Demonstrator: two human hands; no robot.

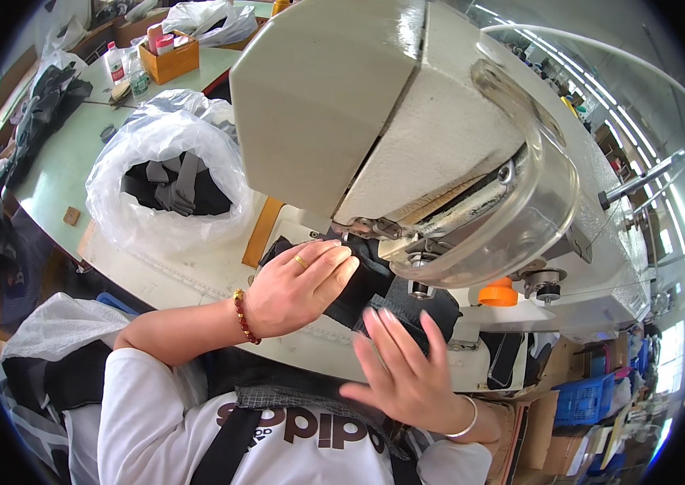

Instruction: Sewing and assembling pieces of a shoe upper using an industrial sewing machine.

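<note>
Left hand (298, 287) pressing flat, fingers together, on a piece of black woven fabric (375, 283) lying on the bed of the large cream-coloured sewing machine (407, 105), just beneath its clear curved plastic guard (537, 202). Right hand (403, 364) spread open, released, fingertips touching the near edge of the same fabric. Farther left, a crinkled clear plastic bag of dark pieces (169, 178) sitting on the pale green table (63, 158).
</note>
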